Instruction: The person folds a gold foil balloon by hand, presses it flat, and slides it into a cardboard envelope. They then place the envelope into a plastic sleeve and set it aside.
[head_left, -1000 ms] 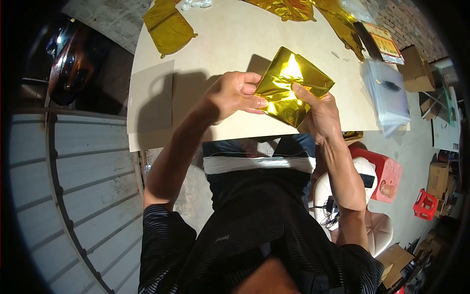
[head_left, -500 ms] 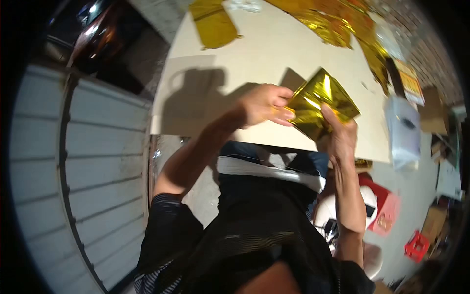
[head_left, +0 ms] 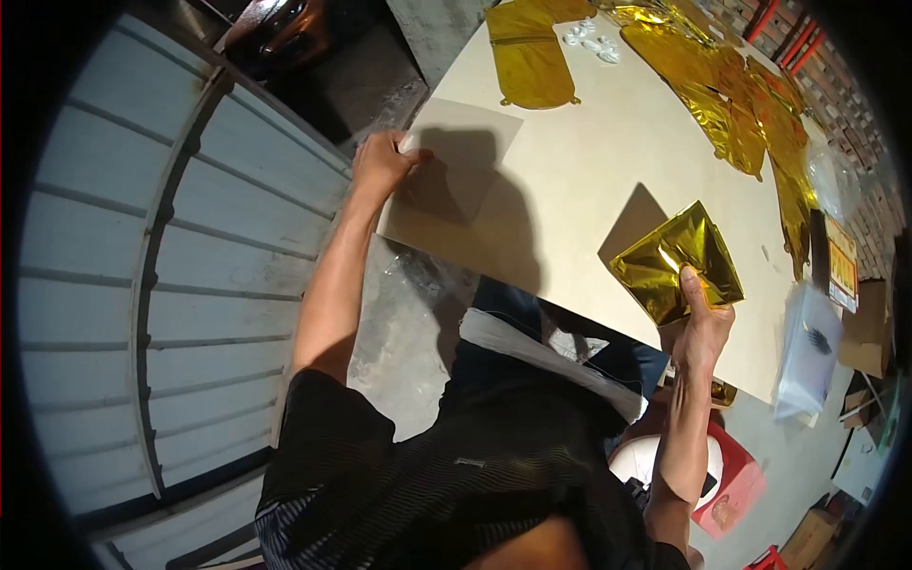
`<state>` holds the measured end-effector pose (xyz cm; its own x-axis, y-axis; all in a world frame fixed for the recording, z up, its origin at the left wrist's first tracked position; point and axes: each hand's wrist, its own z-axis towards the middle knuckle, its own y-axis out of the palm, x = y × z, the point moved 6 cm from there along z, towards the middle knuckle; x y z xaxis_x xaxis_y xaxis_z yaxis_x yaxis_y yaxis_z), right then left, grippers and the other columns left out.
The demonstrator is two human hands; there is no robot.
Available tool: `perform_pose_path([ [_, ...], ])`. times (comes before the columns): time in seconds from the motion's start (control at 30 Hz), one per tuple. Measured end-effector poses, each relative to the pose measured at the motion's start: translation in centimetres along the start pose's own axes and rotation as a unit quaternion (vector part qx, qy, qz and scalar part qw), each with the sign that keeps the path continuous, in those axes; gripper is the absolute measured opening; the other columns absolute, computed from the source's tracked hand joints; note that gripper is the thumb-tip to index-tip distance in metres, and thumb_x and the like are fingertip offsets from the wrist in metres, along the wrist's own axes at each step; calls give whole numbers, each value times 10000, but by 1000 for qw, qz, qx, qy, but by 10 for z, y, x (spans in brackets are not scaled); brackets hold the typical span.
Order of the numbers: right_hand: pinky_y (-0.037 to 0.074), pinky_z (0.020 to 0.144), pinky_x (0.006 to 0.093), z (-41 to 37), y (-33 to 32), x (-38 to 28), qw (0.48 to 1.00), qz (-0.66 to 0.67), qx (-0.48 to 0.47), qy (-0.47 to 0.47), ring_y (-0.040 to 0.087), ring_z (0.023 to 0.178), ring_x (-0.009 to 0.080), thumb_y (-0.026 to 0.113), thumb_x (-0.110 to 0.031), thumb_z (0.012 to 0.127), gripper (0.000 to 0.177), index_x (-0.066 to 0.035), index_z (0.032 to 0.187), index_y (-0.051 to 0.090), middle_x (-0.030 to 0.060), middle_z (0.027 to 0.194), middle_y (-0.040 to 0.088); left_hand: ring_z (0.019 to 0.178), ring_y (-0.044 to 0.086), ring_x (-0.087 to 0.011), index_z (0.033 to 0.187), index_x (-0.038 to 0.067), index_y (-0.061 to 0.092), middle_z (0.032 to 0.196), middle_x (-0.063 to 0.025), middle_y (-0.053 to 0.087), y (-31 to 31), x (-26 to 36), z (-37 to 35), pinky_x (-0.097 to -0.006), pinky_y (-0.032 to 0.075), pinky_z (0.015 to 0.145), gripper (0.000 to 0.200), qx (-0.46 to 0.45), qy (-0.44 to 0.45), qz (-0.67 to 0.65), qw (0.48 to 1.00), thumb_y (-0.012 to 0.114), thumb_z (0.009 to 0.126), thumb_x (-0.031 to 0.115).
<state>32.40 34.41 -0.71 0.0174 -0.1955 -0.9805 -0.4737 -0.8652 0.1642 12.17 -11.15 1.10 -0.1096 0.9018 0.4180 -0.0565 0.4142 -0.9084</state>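
My right hand [head_left: 705,328] grips a folded gold foil balloon [head_left: 673,256] near the table's front edge, thumb on top and the other fingers hidden beneath. My left hand [head_left: 383,163] is at the table's left edge, fingers curled and thumb stretched over a thin greyish sheet [head_left: 489,128], perhaps clear plastic. Its fingers seem closed on the sheet's edge, though shadow makes this hard to see. Flat gold foil balloons [head_left: 532,65] lie at the table's far side.
On the pale table [head_left: 589,171] are small white pieces [head_left: 591,43] and more gold foil [head_left: 708,100]. A stack of clear plastic bags [head_left: 807,347] hangs at the right edge. A ribbed metal panel [head_left: 228,275] stands at left. Below right is a white seat [head_left: 646,461].
My left hand has let go of the gold foil balloon and moved left to the greyish sheet. My right hand still holds the balloon. The camera view has turned.
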Motion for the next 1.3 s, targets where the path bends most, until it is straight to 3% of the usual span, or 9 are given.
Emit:
perform_pose_path([
  [0.4,515,971,323,-2,-3,-1,1000,16,-9,-17,669,1036,155,775,-90,921,398,15,1283,646,83,1161,716,795,746,-255,963,59,786,861,-131,772,-9,-26,5,-387,549,732,211,189,-17,-99,977,848,800,179],
  [0.5,518,976,334,-4,-12,-7,999,47,4,-20,672,1041,162,773,-88,920,423,18,1304,629,88,1173,712,719,610,-55,961,9,760,782,-8,743,-23,-10,5,-246,477,634,101,59,3,-311,948,785,891,78],
  [0.6,528,976,351,-3,-26,-12,997,73,28,-24,675,1055,174,765,-93,925,439,19,1321,613,90,1189,705,681,559,-19,977,13,730,797,23,700,-39,54,-17,-199,435,602,51,-22,65,-377,924,695,959,46],
  [0.67,533,972,354,-1,-42,-14,997,72,30,-26,674,1061,175,757,-104,934,438,18,1327,608,87,1193,700,748,612,-60,989,14,718,844,-1,720,-28,89,-14,-217,464,663,82,-34,200,-428,881,644,983,49],
  [0.73,532,968,347,0,-53,-18,996,56,53,-45,669,1063,164,742,-106,946,425,9,1330,601,75,1184,698,809,664,-130,999,-30,724,872,-61,736,2,125,-25,-272,521,723,123,-133,117,-427,887,625,968,36],
  [0.83,531,958,339,2,-70,-23,991,85,72,-67,659,1068,146,724,-94,959,396,-9,1324,596,56,1176,695,906,701,-142,1008,-3,737,898,-93,752,67,187,-25,-265,532,791,146,-217,269,-302,889,672,936,107],
  [1.0,532,947,335,1,-94,-26,989,87,100,-71,662,1055,148,728,-106,958,394,-3,1314,597,64,1177,693,867,724,-208,968,48,768,904,-125,764,126,262,-28,-335,551,802,132,-268,290,-176,902,684,946,148],
  [1.17,522,943,323,-2,-96,-17,986,85,140,-41,665,1004,148,755,-95,929,374,18,1262,625,60,1116,701,939,691,-357,968,88,777,970,-181,725,112,284,74,-464,553,838,126,84,375,-126,915,742,850,115],
  [1.3,525,948,326,-1,-96,-13,984,96,145,-36,666,1003,157,784,-94,909,423,18,1281,616,77,1135,699,978,692,-361,1131,75,762,1078,-208,697,105,290,121,-448,553,841,282,158,397,-3,904,770,867,173],
])
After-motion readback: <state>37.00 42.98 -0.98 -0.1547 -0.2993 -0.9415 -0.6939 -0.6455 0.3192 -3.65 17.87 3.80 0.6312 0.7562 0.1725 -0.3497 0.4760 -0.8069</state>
